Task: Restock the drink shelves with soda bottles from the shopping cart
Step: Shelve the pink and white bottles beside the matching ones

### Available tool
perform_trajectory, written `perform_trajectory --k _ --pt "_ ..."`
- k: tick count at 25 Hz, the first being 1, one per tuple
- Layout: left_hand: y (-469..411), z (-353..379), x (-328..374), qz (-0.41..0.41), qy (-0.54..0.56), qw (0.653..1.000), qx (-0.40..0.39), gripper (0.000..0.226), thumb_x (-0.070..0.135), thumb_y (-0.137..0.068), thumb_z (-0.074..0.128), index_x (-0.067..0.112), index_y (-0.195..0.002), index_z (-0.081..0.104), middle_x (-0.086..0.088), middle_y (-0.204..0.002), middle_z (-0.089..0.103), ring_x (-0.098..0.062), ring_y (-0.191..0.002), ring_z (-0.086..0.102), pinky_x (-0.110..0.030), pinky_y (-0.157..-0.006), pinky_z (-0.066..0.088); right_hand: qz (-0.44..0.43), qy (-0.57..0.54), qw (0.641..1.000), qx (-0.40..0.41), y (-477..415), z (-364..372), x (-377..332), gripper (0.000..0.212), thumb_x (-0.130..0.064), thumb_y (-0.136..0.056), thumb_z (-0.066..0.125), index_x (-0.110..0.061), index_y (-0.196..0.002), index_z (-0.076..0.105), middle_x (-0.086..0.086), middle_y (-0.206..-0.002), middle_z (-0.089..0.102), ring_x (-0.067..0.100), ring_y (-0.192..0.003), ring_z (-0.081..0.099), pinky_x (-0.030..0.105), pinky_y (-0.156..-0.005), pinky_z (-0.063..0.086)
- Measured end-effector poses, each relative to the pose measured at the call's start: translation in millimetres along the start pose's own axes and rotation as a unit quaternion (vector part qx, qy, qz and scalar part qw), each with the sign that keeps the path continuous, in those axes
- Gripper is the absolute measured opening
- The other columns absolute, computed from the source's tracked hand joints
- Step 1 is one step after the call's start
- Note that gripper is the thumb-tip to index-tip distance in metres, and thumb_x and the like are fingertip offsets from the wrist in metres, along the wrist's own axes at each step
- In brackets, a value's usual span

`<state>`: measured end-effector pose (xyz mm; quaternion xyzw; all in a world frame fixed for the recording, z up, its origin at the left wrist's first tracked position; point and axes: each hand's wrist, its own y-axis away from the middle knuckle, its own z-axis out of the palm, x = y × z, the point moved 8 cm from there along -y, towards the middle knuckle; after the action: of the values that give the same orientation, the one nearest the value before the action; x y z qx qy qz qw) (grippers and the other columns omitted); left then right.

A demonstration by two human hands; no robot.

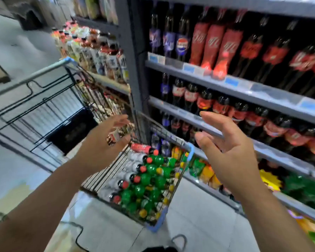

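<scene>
A wire shopping cart [178, 180] with blue corner guards stands below my hands, beside the drink shelves. It holds several soda bottles [145, 180], green ones and clear ones with red caps, lying packed together. My left hand [102, 142] hovers over the cart's left wall with its fingers spread and nothing in it. My right hand [229, 150] is raised in front of the shelves [244, 90], fingers relaxed and empty. Dark cola bottles [216, 50] with red labels fill the shelf rows.
A second, larger wire cart [44, 99] stands to the left in the aisle. Bottles with white labels line the shelf unit [98, 57] further back. Green and yellow bottles [205, 171] sit on the low shelf at the right. The floor is pale tile.
</scene>
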<state>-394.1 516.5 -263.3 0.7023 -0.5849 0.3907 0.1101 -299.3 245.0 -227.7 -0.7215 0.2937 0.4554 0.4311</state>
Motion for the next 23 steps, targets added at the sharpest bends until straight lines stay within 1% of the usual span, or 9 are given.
perform_trajectory --k 3,6,9,13,15,17,18,20,23 --pt "24.7 -25.8 -24.3 -0.022 -0.026 0.999 0.022 0.051 0.018 -0.092 0.071 0.018 -0.14 0.053 0.005 -0.124 0.065 -0.01 -0.118 0.06 -0.031 -0.105 0.044 0.018 -0.002 1.0 -0.012 28.6 33.1 16.1 0.034 -0.043 -0.088 0.066 -0.054 -0.119 0.061 -0.021 -0.134 0.06 0.006 -0.129 0.058 0.031 -0.106 0.05" --pt "30.9 -39.5 -50.6 -0.038 -0.029 0.997 0.054 0.048 0.019 -0.094 0.07 0.025 -0.138 0.052 0.014 -0.12 0.064 -0.003 -0.116 0.059 -0.029 -0.102 0.043 0.046 -0.005 0.999 -0.002 44.2 61.4 37.6 0.036 -0.051 -0.085 0.064 -0.051 -0.12 0.064 -0.024 -0.134 0.058 0.007 -0.131 0.055 0.03 -0.105 0.049" --pt "26.1 -33.6 -86.6 -0.043 -0.012 0.998 0.051 0.048 0.02 -0.094 0.069 0.035 -0.134 0.05 0.022 -0.118 0.062 0.01 -0.115 0.056 -0.026 -0.1 0.044 0.063 0.004 0.998 0.025 46.5 87.2 59.7 0.034 -0.049 -0.086 0.065 -0.051 -0.121 0.063 -0.023 -0.134 0.059 0.009 -0.13 0.057 0.027 -0.104 0.05" --pt "3.8 -23.7 -158.4 -0.065 0.001 0.998 0.021 0.047 0.027 -0.094 0.067 0.03 -0.137 0.05 0.022 -0.118 0.063 0.012 -0.116 0.054 -0.018 -0.098 0.041 0.109 0.007 0.992 0.061 33.3 137.2 100.5 0.032 -0.045 -0.092 0.07 -0.059 -0.119 0.06 -0.028 -0.132 0.058 0.007 -0.128 0.058 0.02 -0.103 0.048" --pt "-16.7 -21.8 -197.2 -0.073 0.02 0.997 -0.002 0.047 0.039 -0.093 0.063 0.03 -0.137 0.051 0.025 -0.118 0.062 0.015 -0.114 0.054 -0.008 -0.096 0.038 0.139 0.013 0.986 0.092 21.5 164.9 124.6 0.033 -0.047 -0.089 0.068 -0.055 -0.12 0.061 -0.027 -0.133 0.058 0.007 -0.129 0.057 0.024 -0.106 0.048" --pt "-39.4 -15.6 -234.4 -0.077 0.034 0.996 -0.02 0.045 0.044 -0.091 0.061 0.031 -0.134 0.053 0.025 -0.119 0.062 0.017 -0.112 0.054 0.0 -0.092 0.037 0.161 0.015 0.979 0.124 9.4 190.3 147.9 0.032 -0.051 -0.089 0.068 -0.053 -0.12 0.063 -0.026 -0.134 0.058 0.007 -0.13 0.057 0.022 -0.106 0.048" --pt "-52.1 -8.4 -254.0 -0.078 0.038 0.996 -0.03 0.043 0.04 -0.093 0.064 0.03 -0.133 0.054 0.021 -0.119 0.064 0.016 -0.111 0.054 -0.001 -0.092 0.037 0.172 0.012 0.976 0.136 2.7 202.7 161.4 0.032 -0.051 -0.089 0.069 -0.053 -0.12 0.063 -0.026 -0.134 0.058 0.007 -0.13 0.056 0.019 -0.105 0.047" --pt "-78.6 17.3 -286.7 -0.076 0.044 0.994 -0.064 0.042 0.03 -0.094 0.068 0.029 -0.133 0.055 0.016 -0.119 0.066 0.014 -0.111 0.055 -0.011 -0.094 0.041 0.187 0.012 0.969 0.159 -11.1 221.5 189.9 0.032 -0.049 -0.089 0.07 -0.055 -0.118 0.062 -0.026 -0.134 0.058 0.006 -0.131 0.056 0.018 -0.105 0.046" --pt "-107.9 78.3 -318.5 -0.066 0.042 0.985 -0.152 0.043 0.028 -0.094 0.069 0.03 -0.135 0.055 0.015 -0.124 0.064 0.017 -0.108 0.052 -0.016 -0.091 0.041 0.21 0.019 0.957 0.202 -24.6 237.8 231.1 0.035 -0.042 -0.084 0.07 -0.054 -0.117 0.062 -0.023 -0.131 0.059 0.004 -0.129 0.056 0.023 -0.105 0.049"
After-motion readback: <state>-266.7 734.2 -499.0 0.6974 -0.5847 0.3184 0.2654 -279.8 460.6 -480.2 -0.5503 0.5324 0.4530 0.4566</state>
